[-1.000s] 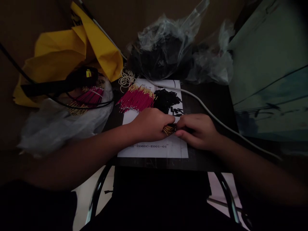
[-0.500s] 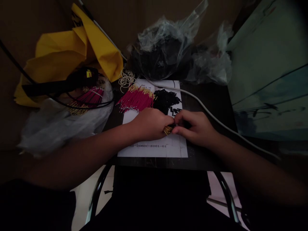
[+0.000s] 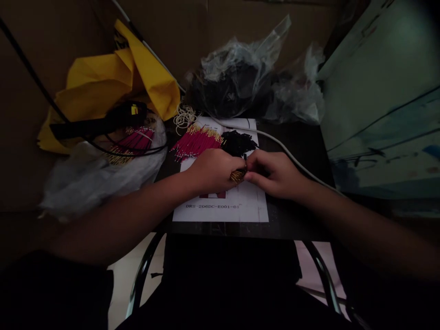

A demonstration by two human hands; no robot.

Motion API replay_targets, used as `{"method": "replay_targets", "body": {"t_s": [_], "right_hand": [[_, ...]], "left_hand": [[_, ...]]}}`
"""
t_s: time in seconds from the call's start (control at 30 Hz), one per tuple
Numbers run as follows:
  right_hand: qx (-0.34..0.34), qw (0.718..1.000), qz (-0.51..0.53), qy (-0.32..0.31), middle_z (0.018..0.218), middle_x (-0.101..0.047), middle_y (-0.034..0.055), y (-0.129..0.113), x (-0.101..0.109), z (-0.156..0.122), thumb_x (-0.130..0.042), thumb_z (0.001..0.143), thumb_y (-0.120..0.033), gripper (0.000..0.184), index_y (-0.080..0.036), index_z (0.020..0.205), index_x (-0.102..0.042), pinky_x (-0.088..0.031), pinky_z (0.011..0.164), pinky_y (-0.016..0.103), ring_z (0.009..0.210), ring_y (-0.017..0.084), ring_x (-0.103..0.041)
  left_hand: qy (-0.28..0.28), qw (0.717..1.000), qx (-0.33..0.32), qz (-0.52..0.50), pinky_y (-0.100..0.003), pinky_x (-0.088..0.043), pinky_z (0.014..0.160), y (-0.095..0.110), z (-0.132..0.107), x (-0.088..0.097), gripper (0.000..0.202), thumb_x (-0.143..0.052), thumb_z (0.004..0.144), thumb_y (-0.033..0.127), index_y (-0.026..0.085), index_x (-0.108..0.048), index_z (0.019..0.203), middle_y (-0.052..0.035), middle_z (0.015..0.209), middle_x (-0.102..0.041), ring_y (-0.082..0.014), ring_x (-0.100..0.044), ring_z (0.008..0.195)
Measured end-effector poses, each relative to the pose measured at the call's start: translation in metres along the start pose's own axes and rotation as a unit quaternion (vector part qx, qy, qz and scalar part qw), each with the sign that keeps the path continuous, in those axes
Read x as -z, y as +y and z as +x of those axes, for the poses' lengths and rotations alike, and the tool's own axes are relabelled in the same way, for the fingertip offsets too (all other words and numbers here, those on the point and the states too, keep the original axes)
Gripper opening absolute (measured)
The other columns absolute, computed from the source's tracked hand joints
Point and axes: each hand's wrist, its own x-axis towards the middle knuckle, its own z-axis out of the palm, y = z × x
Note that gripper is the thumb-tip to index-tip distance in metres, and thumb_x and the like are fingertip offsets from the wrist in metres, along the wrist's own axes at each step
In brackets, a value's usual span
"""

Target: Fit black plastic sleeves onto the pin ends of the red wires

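Observation:
My left hand (image 3: 213, 170) is closed around a small bundle of pink wires (image 3: 238, 175) whose gold-tipped ends stick out toward the right. My right hand (image 3: 275, 174) is pinched at those tips, holding a small black piece that I can barely make out. Both hands rest over a white printed sheet (image 3: 240, 208) on a small dark table (image 3: 302, 220). Behind the hands lie a fanned pile of pink gold-tipped wires (image 3: 196, 142) and a heap of small black pieces (image 3: 237, 142).
A yellow bag (image 3: 103, 87) and a black tool with a cable (image 3: 103, 121) lie at the left, above a clear bag with more pink wires (image 3: 134, 140). Clear bags of black parts (image 3: 240, 87) sit behind. A grey cable (image 3: 292, 158) crosses the table. A pale cabinet (image 3: 385, 101) stands right.
My right hand has shifted slightly left and up toward the wire tips in my left hand. The view has tilted a little, so everything sits slightly higher and to the right.

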Motion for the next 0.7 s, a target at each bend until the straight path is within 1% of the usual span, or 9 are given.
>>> {"method": "replay_targets", "body": {"t_s": [0.07,0.13,0.2,0.3,0.33,0.43,0.53,0.63,0.7], "right_hand": [[0.046,0.995,-0.082,-0.012,0.074,-0.059,-0.0016,-0.003,0.009,0.006,-0.059,0.089,-0.036,0.019,-0.018,0.087,-0.056,-0.036,0.059,0.023,0.064,0.01,-0.054],[0.112,0.981,-0.161,-0.004,0.075,-0.061,-0.0003,-0.002,0.015,0.013,-0.058,0.089,-0.038,0.02,-0.018,0.091,-0.059,-0.035,0.059,0.025,0.065,0.012,-0.054],[0.161,0.968,-0.191,0.018,0.078,-0.062,0.0007,0.002,0.013,0.016,-0.058,0.088,-0.041,0.024,-0.018,0.096,-0.061,-0.036,0.06,0.026,0.066,0.013,-0.055],[0.151,0.972,-0.166,0.072,0.075,-0.061,0.0,0.013,0.0,0.016,-0.056,0.09,-0.037,0.021,-0.018,0.097,-0.061,-0.038,0.062,0.026,0.064,0.012,-0.054],[0.147,0.972,-0.171,0.069,0.074,-0.061,-0.0003,0.016,-0.006,0.014,-0.054,0.091,-0.036,0.02,-0.017,0.096,-0.06,-0.038,0.062,0.027,0.063,0.012,-0.054],[0.176,0.963,-0.204,0.005,0.076,-0.063,-0.0007,0.024,-0.017,0.01,-0.051,0.094,-0.033,0.018,-0.019,0.097,-0.062,-0.036,0.06,0.027,0.064,0.012,-0.054],[0.179,0.966,-0.187,-0.006,0.079,-0.064,-0.0005,0.025,-0.016,0.01,-0.051,0.095,-0.034,0.02,-0.02,0.103,-0.063,-0.037,0.062,0.027,0.068,0.012,-0.056],[0.185,0.966,-0.178,-0.025,0.08,-0.063,0.0,0.019,-0.012,0.009,-0.051,0.095,-0.045,0.031,-0.02,0.108,-0.063,-0.037,0.062,0.028,0.067,0.013,-0.054],[0.174,0.964,-0.201,-0.029,0.078,-0.061,0.0013,0.009,-0.014,0.008,-0.048,0.092,-0.057,0.043,-0.019,0.103,-0.065,-0.035,0.06,0.03,0.065,0.014,-0.052]], "left_hand": [[0.02,1.0,-0.01,0.013,-0.023,-0.03,0.044,-0.003,-0.001,-0.001,0.034,-0.048,0.089,0.045,0.019,-0.065,0.075,0.0017,0.052,-0.061,-0.0097,-0.051,0.041],[0.048,0.998,-0.017,0.026,-0.024,-0.03,0.046,-0.006,-0.001,0.0,0.033,-0.052,0.087,0.047,0.019,-0.065,0.076,0.0004,0.057,-0.062,-0.0111,-0.053,0.046],[0.077,0.996,-0.018,0.028,-0.025,-0.03,0.048,-0.008,0.0,0.002,0.029,-0.056,0.083,0.044,0.018,-0.064,0.072,0.0,0.058,-0.061,-0.0118,-0.053,0.05],[0.127,0.992,-0.001,0.015,-0.025,-0.026,0.048,-0.011,0.001,0.004,0.031,-0.055,0.085,0.036,0.017,-0.054,0.061,0.0022,0.052,-0.051,-0.0091,-0.044,0.047],[0.145,0.989,0.011,0.01,-0.025,-0.024,0.048,-0.011,0.002,0.005,0.034,-0.054,0.086,0.035,0.017,-0.05,0.058,0.003,0.05,-0.047,-0.0083,-0.04,0.047],[0.183,0.982,0.053,0.001,-0.026,-0.023,0.049,-0.013,0.004,0.007,0.037,-0.052,0.088,0.033,0.017,-0.045,0.056,0.0045,0.049,-0.039,-0.0072,-0.033,0.047],[0.202,0.976,0.084,-0.014,-0.025,-0.025,0.051,-0.014,0.005,0.008,0.035,-0.054,0.087,0.033,0.017,-0.043,0.058,0.0048,0.051,-0.037,-0.0074,-0.032,0.05],[0.22,0.969,0.105,-0.042,-0.025,-0.028,0.052,-0.015,0.005,0.008,0.036,-0.052,0.088,0.034,0.017,-0.041,0.058,0.0045,0.052,-0.036,-0.008,-0.034,0.052],[0.225,0.966,0.116,-0.054,-0.025,-0.028,0.051,-0.015,0.005,0.006,0.037,-0.052,0.089,0.034,0.017,-0.04,0.058,0.0043,0.053,-0.037,-0.008,-0.035,0.053]]}}
